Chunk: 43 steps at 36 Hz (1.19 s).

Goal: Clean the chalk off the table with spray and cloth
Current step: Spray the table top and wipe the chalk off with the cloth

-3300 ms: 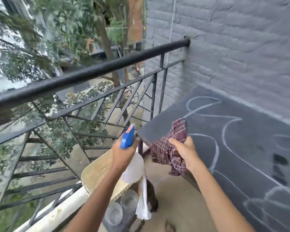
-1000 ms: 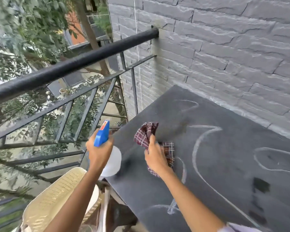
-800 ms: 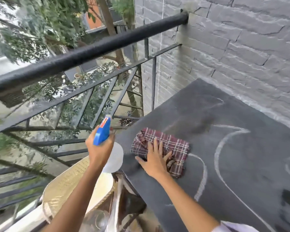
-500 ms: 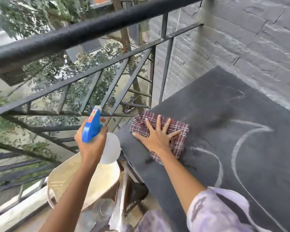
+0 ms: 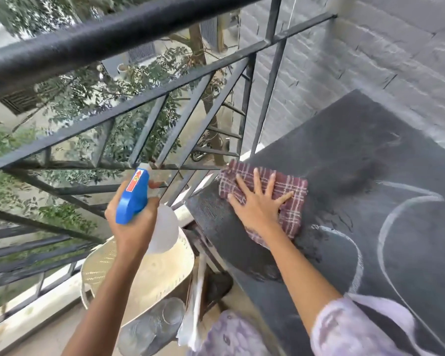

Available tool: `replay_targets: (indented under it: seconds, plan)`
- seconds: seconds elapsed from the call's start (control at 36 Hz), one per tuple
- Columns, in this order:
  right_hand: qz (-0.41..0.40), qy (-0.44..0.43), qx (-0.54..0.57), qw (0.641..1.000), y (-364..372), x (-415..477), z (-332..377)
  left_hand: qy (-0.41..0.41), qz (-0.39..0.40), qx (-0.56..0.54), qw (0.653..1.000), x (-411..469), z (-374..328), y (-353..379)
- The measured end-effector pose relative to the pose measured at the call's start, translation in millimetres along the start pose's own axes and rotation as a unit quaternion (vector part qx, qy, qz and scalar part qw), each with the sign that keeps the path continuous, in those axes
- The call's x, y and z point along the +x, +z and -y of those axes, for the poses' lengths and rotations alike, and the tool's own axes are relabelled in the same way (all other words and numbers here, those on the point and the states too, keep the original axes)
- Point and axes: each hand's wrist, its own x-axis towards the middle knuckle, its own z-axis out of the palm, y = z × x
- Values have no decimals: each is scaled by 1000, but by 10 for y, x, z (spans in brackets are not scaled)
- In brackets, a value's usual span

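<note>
Spread flat with its fingers fanned wide, my right hand [image 5: 257, 209] pressed down on the cloth [image 5: 292, 192], a soft, rumpled maroon plaid with thin white lines. It lay on the table's [image 5: 344, 155] left corner, with its far edge at the rim beside the railing [image 5: 113, 39]. My left hand [image 5: 132, 229] was curled round the neck of the spray bottle [image 5: 134, 196]. I held it in the air off the table's edge, the blue plastic head with its red label pointing away from me and the rounded, cloudy white body below my fingers. The tabletop was a dark grey slab, matte and finely grained, with a sharp square corner, and its far side stood against a wall [image 5: 383, 60] of rough grey-painted brick. Around the cloth the surface looked darker and blotchy. White chalk lines [image 5: 385, 222] curved across it to the right, one bending just beside the cloth's near corner. The railing was black metal, with a thick round top bar of pebbled finish and flat slanted bars under it. Leafy trees [image 5: 139, 80] showed through the gaps. Under the bottle sat a cream woven chair seat [image 5: 149, 276], and some clear glasses [image 5: 172, 314] stood lower down beside it. A pale lilac patterned sleeve [image 5: 357, 327] covered my right upper arm.
</note>
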Motion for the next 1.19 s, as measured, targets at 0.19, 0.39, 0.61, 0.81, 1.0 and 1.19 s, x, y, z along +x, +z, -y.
replay_targets:
  seconds: [0.19, 0.39, 0.61, 0.81, 1.0, 1.19]
  plan:
    - [34, -213, -87, 973, 206, -249, 825, 9, -7, -1, 1000, -53, -85, 28]
    - [-1, -181, -55, 982, 323, -929, -92, 10, 34, 2, 999, -49, -123, -7]
    - [-11, 110, 32, 993, -170, 34, -444, 13, 36, -55, 998, -66, -166, 234]
    - [9, -93, -54, 994, 96, -341, -61, 25, 65, -91, 993, -148, -233, 746]
    - [-14, 33, -32, 999, 84, -861, -1043, 29, 125, -78, 989, -173, -338, 1175]
    - [-37, 212, 60, 975, -371, 305, -1237, 60, 127, -73, 987, -194, -459, 1574]
